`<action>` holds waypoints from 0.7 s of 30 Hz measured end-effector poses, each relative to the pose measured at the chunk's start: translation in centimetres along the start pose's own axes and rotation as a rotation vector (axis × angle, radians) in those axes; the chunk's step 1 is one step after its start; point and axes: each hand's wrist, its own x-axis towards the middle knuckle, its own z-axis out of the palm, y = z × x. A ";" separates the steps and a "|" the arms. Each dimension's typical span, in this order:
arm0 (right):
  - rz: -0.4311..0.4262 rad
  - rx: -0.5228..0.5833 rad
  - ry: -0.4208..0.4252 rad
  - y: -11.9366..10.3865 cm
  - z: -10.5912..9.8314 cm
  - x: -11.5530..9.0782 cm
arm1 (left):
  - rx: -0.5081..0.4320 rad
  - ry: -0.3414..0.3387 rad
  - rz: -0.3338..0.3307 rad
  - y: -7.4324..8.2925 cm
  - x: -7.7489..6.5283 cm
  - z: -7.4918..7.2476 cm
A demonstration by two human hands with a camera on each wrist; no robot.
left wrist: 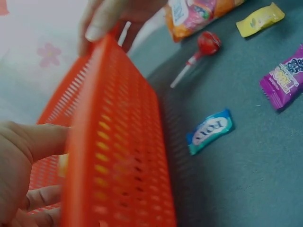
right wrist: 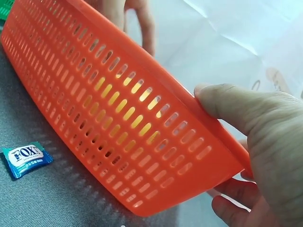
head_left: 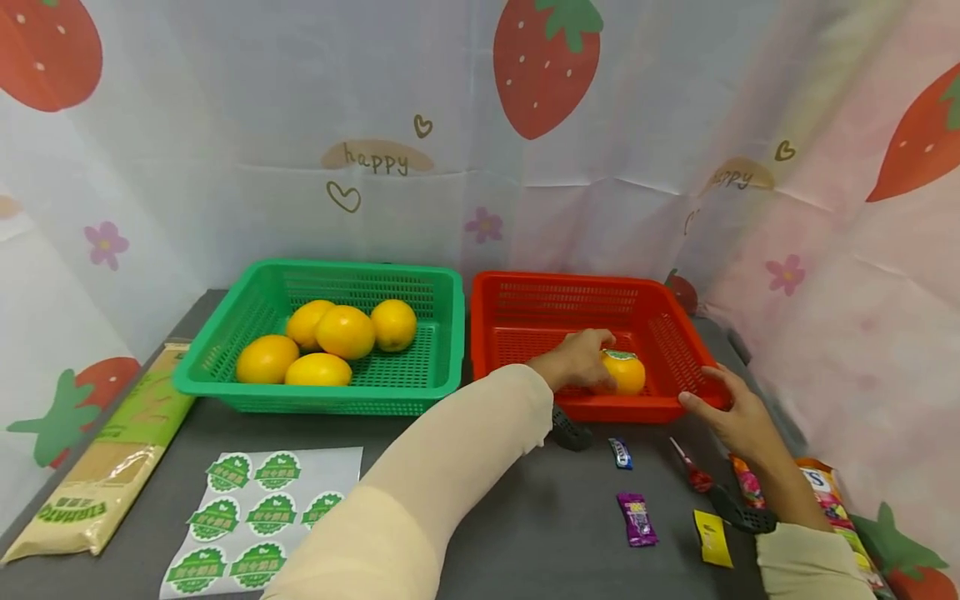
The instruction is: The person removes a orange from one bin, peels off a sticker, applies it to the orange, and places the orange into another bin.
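My left hand (head_left: pixel 577 360) reaches down inside the red basket (head_left: pixel 525 400) and grips an orange (head_left: pixel 628 377) from its left side. A green-edged sticker (head_left: pixel 619 355) shows on top of that fruit. The left wrist view has the left hand (left wrist: pixel 19 156) partly hidden behind the basket wall, thumb stretched out. At the basket's right front corner, my right hand (head_left: pixel 742 417) holds the rim. Its thumb lies on the rim with fingers beneath the corner, as the right wrist view shows. Through the wall slots, the orange (right wrist: pixel 125 111) glows yellow.
Left of the red basket stands a green basket (head_left: pixel 337 402) with several oranges. A sticker sheet (head_left: pixel 288 483) and a noodle pack (head_left: pixel 112 458) lie at left. In front are a blue candy (head_left: pixel 620 453), a purple candy (head_left: pixel 637 519), a yellow packet (head_left: pixel 712 537) and a lollipop (head_left: pixel 699 478).
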 end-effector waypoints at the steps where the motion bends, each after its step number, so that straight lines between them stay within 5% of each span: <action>1: 0.002 0.006 -0.002 0.0 0.0 0.0 | -0.003 0.000 0.013 0.1 -0.2 -0.4; 10: 0.007 -0.009 0.005 -0.2 -0.2 0.0 | 0.024 0.027 0.166 1.6 -3.2 -3.9; 21: 0.001 0.002 -0.016 -0.1 0.1 0.0 | -0.058 0.095 0.258 0.9 -9.2 -8.1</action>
